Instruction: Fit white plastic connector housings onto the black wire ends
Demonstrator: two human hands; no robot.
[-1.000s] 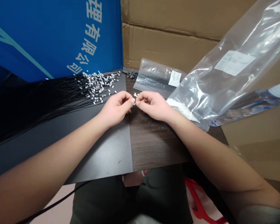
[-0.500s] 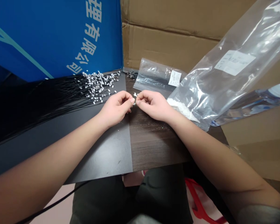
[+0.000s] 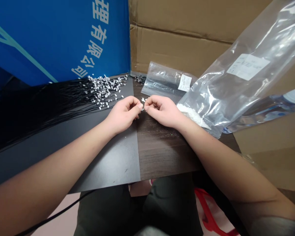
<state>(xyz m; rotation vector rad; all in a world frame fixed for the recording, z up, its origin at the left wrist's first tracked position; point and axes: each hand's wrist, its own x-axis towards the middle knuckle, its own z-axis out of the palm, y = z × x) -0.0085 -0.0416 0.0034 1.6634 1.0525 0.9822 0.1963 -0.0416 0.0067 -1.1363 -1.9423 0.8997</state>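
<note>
My left hand (image 3: pixel 123 113) and my right hand (image 3: pixel 163 110) meet fingertip to fingertip above the tabletop. Each is closed in a pinch, thumb against index finger. Whatever sits between the fingertips is too small and too hidden to name. Small white pieces (image 3: pixel 143 99) lie on the table just behind the fingers. To the left of my left hand spreads a heap of thin black wires (image 3: pixel 51 98) with white connectors (image 3: pixel 102 87) on their ends. Beside my right hand is a large clear plastic bag (image 3: pixel 218 88) with many small white pieces (image 3: pixel 191 114) in its bottom.
A smaller labelled clear bag (image 3: pixel 162 80) lies behind my hands. A plastic bottle (image 3: pixel 265 109) rests at the right, partly under the large bag. A blue panel (image 3: pixel 51 36) and a cardboard wall (image 3: pixel 177 46) stand at the back. The table's front edge (image 3: pixel 140 180) is near my lap.
Both hands keep nearly the same pinched pose, fingertips still close together. The whole view has shifted very slightly.
</note>
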